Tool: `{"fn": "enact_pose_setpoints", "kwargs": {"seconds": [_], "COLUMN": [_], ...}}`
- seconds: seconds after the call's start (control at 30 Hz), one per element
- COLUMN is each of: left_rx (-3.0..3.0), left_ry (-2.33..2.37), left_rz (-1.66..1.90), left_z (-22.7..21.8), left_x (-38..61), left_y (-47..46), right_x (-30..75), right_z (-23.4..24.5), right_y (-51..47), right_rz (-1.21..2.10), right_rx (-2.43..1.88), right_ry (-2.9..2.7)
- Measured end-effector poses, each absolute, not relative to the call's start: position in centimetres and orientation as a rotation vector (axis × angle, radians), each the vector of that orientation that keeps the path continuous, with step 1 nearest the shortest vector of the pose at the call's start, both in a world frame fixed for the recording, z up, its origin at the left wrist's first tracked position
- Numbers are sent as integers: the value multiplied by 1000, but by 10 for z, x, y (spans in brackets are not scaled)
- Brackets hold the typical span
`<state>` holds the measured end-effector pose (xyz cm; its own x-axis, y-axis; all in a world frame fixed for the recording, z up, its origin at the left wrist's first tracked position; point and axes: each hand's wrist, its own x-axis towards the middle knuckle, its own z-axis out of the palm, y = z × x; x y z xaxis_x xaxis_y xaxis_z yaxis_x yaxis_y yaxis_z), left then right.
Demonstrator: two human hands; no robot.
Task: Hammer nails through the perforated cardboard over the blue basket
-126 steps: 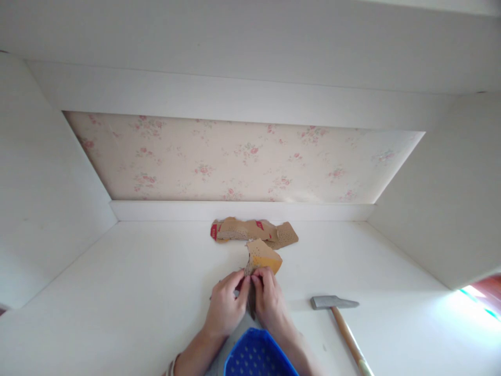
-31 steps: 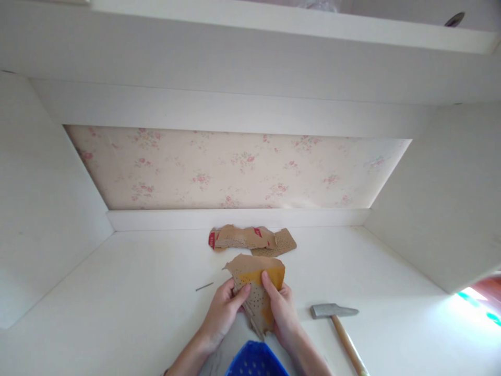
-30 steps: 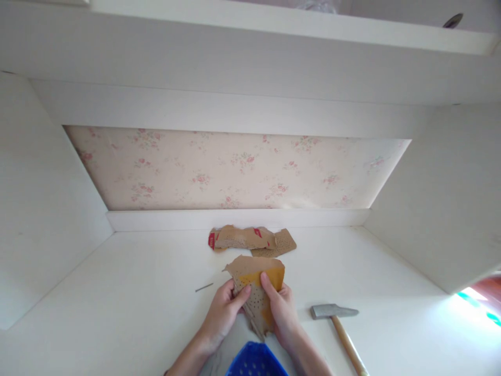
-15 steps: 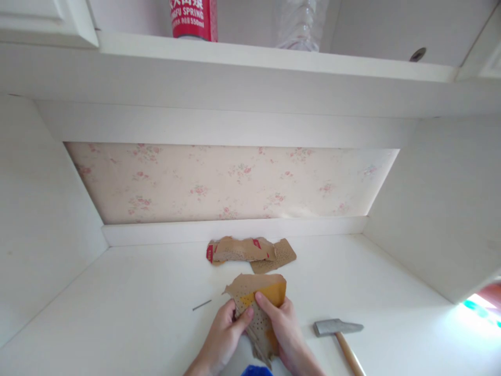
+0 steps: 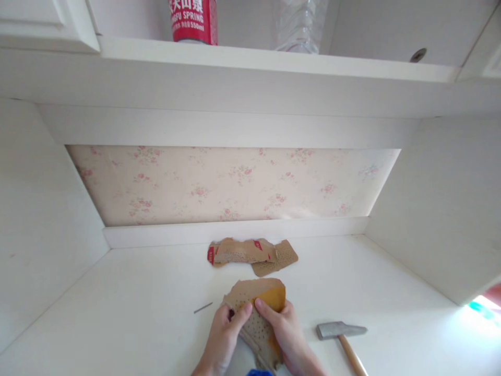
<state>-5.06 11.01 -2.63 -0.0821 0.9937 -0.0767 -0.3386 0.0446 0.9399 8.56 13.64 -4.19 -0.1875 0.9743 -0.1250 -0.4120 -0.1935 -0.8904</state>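
White desk [image 5: 117, 318] inside a white alcove. A thin nail [image 5: 203, 308] lies flat and loose on it, at 10 o'clock from the left hand [image 5: 221, 344] and near it but not touching.

The left hand's fingers [image 5: 239, 315] are closed in a pinch on the left edge of the perforated cardboard piece [image 5: 250, 295], thumb on top. The piece is brown with an orange patch at its upper right. It is bent and held between both hands at the desk's near edge, and whether it touches the desk cannot be told.

The right hand [image 5: 289, 342] grips the piece's right side. Thumb pressed on the top face by the orange patch, the other fingers tucked under and hidden, so a tight hold.

A hammer [image 5: 341, 330] lies on the desk at 3 o'clock from the right hand, just beside it, grey head toward the hand, wooden handle running off toward 5 o'clock.

Torn cardboard scraps [image 5: 250, 256] sit at 12 o'clock from the hands, by the back ledge under the floral wallpaper [image 5: 235, 183]. A shelf [image 5: 352, 65] runs above, carrying a red-labelled bottle [image 5: 193, 21] at 11 o'clock and a clear plastic bottle [image 5: 299, 26] at 1 o'clock. A sliver of a blue object [image 5: 256, 373] shows at 6 o'clock, at the bottom edge.
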Motion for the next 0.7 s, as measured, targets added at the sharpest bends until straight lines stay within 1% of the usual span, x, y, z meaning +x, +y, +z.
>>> {"fn": "enact_pose_setpoints", "kwargs": {"seconds": [0.13, 0.33, 0.57, 0.7], "left_rx": [790, 814, 703, 830], "left_ry": [998, 962, 1012, 981], "left_rz": [1429, 1394, 1424, 1374], "left_z": [-31, -41, -36, -46], "left_x": [-59, -64, -61, -64], "left_y": [117, 120, 122, 126], "right_x": [84, 82, 82, 81], "right_z": [-39, -35, -41, -46], "right_y": [135, 133, 135, 138], "right_rz": [1667, 1693, 1707, 1660], "right_rx": [-895, -854, -854, -879], "right_ry": [-989, -1012, -930, -853]}}
